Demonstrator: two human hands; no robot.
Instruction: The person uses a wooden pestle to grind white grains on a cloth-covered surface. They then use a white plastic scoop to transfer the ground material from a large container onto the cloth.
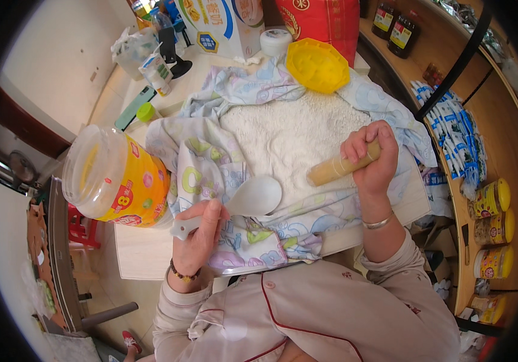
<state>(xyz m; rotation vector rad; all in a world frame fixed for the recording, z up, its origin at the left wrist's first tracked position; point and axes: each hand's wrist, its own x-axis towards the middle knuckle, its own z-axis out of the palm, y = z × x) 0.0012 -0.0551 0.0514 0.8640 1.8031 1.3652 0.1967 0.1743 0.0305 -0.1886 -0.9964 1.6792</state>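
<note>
My left hand [200, 242] grips the handle of a white spoon [259, 197]. The spoon's broad bowl sits over the near left edge of a spread of white powder [295, 131]; whether it touches the powder I cannot tell. In my right hand [378, 169] is a short, thick wooden rod [331, 172], tilted with its lower end at the powder. White dust coats that end. Beneath the powder lies a patterned cloth [259, 246] with rumpled edges. A yellow plastic mould [317, 65] rests at the far side, on the cloth's edge.
Left of the cloth stands an open plastic jar [118, 176] with a yellow label. Behind it are a green-capped container [147, 112] and a phone [135, 107]. A carton [222, 27], white tub [276, 42] and red bag [320, 22] line the back. Shelves [440, 181] flank the right.
</note>
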